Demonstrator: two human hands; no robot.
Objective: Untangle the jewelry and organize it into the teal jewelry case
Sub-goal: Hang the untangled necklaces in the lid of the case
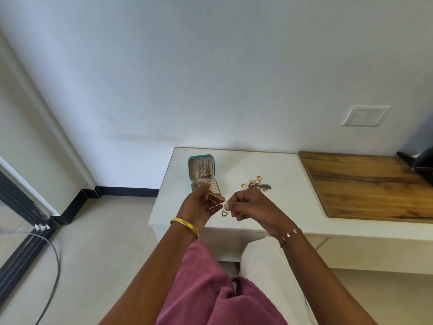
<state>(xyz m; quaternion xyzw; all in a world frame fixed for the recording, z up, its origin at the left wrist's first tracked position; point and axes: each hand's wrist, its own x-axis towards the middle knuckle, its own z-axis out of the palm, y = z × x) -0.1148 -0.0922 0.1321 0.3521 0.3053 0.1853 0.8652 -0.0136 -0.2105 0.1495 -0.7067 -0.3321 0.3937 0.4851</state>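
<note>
The teal jewelry case [190, 171] lies open at the back left of the white table [269, 207], with some gold pieces in its lid half. My left hand [199, 205] and my right hand [248, 205] are raised over the table's front edge, both pinching one thin chain necklace [216, 200]. A small heart pendant [224, 213] dangles from it between the hands. A tangled pile of gold rings and chains [256, 184] lies on the table just behind my right hand.
A wooden board [370, 184] covers the table's right part, with a dark object [419, 160] at its far right end. A white cushion [269, 266] sits below the table's front edge. Cables [52, 254] trail over the tiled floor at left.
</note>
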